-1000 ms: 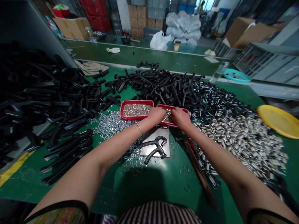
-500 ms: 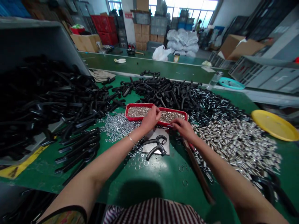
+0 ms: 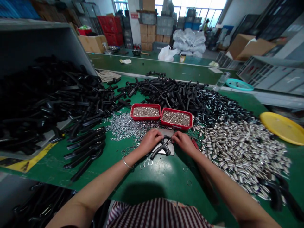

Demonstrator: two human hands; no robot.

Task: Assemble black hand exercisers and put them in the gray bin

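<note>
Wht pillar point(image 3: 134, 30) stands btwn bright bk windows point(image 3: 215, 13).

The bare left arm point(image 3: 102, 186) slants forward and inward from the lower left, the bare right arm point(image 3: 224, 184) likewise from the lower right. A thin, round, silver-coloured bracelet point(image 3: 125, 163) rings the left wrist point(image 3: 131, 159). The left hand point(image 3: 150, 140) and right hand point(image 3: 185, 142) face each other, near but apart, fingers point(image 3: 158, 136) bent inward; how tightly they close is hard to tell.

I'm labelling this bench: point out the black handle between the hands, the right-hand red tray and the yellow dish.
Black handle point(image 3: 163, 147): head view, near where its arms join.
Right-hand red tray point(image 3: 169, 124): head view, its front wall.
Yellow dish point(image 3: 282, 128): head view, its flat middle.
</note>
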